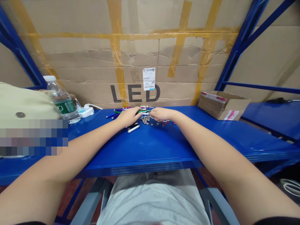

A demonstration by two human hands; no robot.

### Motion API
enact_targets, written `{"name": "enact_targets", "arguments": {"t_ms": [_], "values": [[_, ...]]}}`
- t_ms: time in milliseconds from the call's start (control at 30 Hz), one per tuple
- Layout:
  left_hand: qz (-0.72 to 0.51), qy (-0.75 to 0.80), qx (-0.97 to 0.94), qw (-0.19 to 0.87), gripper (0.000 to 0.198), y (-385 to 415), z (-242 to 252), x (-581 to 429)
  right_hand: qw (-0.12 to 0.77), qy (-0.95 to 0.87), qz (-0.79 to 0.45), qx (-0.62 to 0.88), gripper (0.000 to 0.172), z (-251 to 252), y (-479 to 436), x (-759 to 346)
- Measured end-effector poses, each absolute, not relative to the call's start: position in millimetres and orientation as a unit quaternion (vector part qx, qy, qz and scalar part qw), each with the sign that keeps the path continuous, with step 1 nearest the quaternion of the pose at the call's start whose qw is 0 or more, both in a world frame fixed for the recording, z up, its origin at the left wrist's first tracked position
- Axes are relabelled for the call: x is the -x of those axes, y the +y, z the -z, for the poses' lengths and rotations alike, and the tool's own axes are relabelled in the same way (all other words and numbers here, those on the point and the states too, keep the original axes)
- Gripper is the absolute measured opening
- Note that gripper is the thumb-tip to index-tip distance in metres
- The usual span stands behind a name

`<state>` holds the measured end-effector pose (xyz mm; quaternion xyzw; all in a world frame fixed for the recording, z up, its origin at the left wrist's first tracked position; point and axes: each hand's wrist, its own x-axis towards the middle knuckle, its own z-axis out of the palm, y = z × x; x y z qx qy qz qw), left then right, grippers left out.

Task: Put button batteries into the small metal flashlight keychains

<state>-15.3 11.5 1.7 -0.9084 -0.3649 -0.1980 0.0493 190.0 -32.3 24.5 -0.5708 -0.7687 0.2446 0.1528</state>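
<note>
Head camera view: both bare arms stretch across a blue surface [150, 147], and the hands meet at a heap of small parts near its far edge. The left hand [128, 116] lies palm down with its fingers curled over a scatter of coloured pens [122, 110]. Whether it grips one cannot be told. The right hand [162, 114] rests just beside it, fingertips bent down onto a loose pile of small metal discs [146, 120] that lies between and just in front of the two hands. Whether that hand has closed on anything cannot be told either. Two silver tubes [133, 128] lie just beneath the left hand on the near side.

Well out to the left of the left hand stands a clear plastic water bottle [61, 99], capped and upright, with a green label. How full it is cannot be made out. A white power strip [85, 111] sits between the bottle and that hand. Well out to the right of the right hand sits a small cardboard box [222, 104] with red-and-white tape, its contents hidden. Beyond both hands stands a large carton [187, 78], taped shut, printed "LED" and bearing a white sticker [149, 78].
</note>
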Motion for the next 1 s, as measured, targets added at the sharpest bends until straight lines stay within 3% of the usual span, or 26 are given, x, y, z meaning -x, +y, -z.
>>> {"name": "enact_targets", "arguments": {"t_ms": [200,400,700,867,1000], "values": [[0.208,-0.344,0.915,0.000,0.025,27,-2,26,0.111,-0.783,-0.156,0.592,0.022,-27,-22,-206],[0.195,-0.348,0.917,0.022,0.024,31,1,28,0.134,-0.776,-0.096,0.609,0.017,-14,-12,-203],[0.236,-0.368,0.894,0.097,0.026,42,-16,19,0.235,-0.763,0.065,0.598,0.031,-12,2,-210],[0.155,-0.402,0.886,0.172,0.026,75,-29,-3,0.166,-0.723,0.074,0.666,0.029,-25,33,-210],[0.128,-0.433,0.875,0.175,0.024,99,-29,-19,0.115,-0.709,0.050,0.694,0.032,-28,54,-208]]}}
